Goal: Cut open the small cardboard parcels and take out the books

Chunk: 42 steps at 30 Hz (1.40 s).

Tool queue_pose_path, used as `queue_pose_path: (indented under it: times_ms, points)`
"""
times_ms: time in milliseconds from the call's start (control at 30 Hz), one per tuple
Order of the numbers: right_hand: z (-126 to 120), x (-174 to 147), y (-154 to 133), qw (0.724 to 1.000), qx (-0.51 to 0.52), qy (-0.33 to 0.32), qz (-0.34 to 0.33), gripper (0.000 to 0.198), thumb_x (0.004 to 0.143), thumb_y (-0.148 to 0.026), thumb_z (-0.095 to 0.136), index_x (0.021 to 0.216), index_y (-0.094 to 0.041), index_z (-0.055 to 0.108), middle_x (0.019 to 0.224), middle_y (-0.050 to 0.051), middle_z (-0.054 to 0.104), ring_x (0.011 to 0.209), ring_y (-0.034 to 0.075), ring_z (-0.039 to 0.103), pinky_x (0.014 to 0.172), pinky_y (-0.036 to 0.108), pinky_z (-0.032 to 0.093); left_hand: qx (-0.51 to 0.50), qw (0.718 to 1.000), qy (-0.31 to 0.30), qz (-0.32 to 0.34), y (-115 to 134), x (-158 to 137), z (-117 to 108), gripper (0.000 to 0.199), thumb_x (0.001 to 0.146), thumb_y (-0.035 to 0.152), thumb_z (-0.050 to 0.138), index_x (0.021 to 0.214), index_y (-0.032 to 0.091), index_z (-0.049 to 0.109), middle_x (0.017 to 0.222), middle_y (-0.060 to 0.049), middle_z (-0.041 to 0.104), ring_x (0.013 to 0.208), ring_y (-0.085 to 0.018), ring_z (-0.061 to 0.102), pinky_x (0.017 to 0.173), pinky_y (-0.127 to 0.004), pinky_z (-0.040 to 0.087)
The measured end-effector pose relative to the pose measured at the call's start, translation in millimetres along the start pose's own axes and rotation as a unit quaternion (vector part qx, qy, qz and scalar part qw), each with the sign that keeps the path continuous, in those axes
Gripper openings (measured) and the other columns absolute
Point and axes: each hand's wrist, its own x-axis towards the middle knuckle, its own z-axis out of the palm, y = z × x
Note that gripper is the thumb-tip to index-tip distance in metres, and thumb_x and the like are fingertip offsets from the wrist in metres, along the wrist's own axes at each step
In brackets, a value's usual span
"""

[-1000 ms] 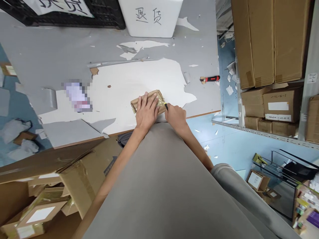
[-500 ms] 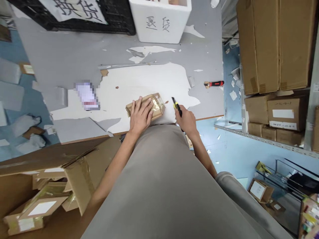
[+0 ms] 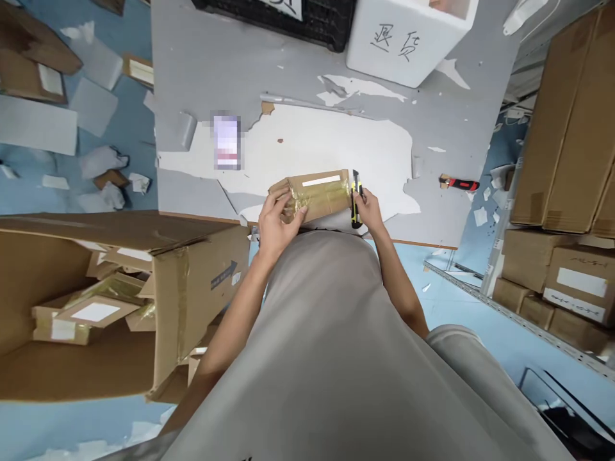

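Observation:
A small cardboard box, wrapped in shiny yellowish tape and bearing a white label strip, is at the near edge of the table. My left hand grips its left end, thumb on the near face and fingers around the end. Closed on a black-and-yellow utility knife, my right hand is at the box's right end. The knife points away from me, close beside the box; whether it touches is unclear.
On the table lie a blurred-out phone, a red-and-black utility knife and torn paper scraps. A white foam box and a black crate stand at the back. Left is a large carton holding packages.
My left hand has gone from lying over the box to gripping its left end. The box has turned, showing a labelled face. My right hand and knife have come to its right end.

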Motion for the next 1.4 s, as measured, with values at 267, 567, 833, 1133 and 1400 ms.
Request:
queue_pose_path:
  times_ms: [267,567,833,1133,1400]
  points:
    - [-48.7,-47.4,22.7,0.992,-0.103,0.030,0.073,0.052,0.123,-0.040,0.026,0.145,-0.017,0.067,0.120,0.015,0.082,0.106,0.029,0.073,0.093,0.033,0.053,-0.154,0.978,-0.075,-0.119,-34.6,28.0,68.8,0.052,0.091,0.050,0.088,0.131,0.016,0.084,0.108,-0.009,0.076,0.095,-0.024,0.072,0.094,-0.041,0.067]
    - [-52.2,-52.4,-50.1,0.944,-0.294,-0.130,-0.074,0.054,0.127,-0.042,0.033,0.175,-0.032,0.058,0.151,0.014,0.077,0.126,0.032,0.076,0.100,0.035,0.054,-0.174,0.974,-0.105,-0.100,-38.5,30.6,78.5,0.047,0.088,0.041,0.089,0.127,0.016,0.088,0.107,-0.009,0.077,0.092,-0.023,0.070,0.094,-0.041,0.064]
    - [-38.7,-26.5,-77.7,0.890,-0.380,-0.202,-0.149,0.050,0.128,-0.034,0.034,0.168,-0.025,0.062,0.147,0.020,0.077,0.127,0.034,0.078,0.102,0.040,0.053,-0.198,0.969,-0.099,-0.112,-44.3,29.1,86.5,0.050,0.087,0.041,0.089,0.131,0.015,0.087,0.107,-0.008,0.077,0.092,-0.023,0.069,0.094,-0.040,0.062]
    - [-43.5,-27.4,-80.5,0.872,-0.411,-0.215,-0.154,0.048,0.124,-0.021,0.035,0.163,-0.020,0.064,0.143,0.022,0.078,0.125,0.034,0.080,0.102,0.041,0.054,-0.209,0.967,-0.092,-0.115,-48.7,29.6,91.3,0.055,0.087,0.052,0.092,0.129,0.016,0.087,0.105,-0.009,0.076,0.091,-0.024,0.070,0.092,-0.041,0.063]
    - [-22.2,-30.8,-101.7,0.881,-0.399,-0.206,-0.148,0.050,0.118,-0.006,0.034,0.154,-0.008,0.069,0.141,0.027,0.079,0.130,0.032,0.079,0.102,0.038,0.055,-0.186,0.973,-0.081,-0.113,-42.8,31.1,87.2,0.053,0.086,0.060,0.092,0.118,0.017,0.088,0.100,-0.008,0.077,0.086,-0.023,0.068,0.088,-0.039,0.063]
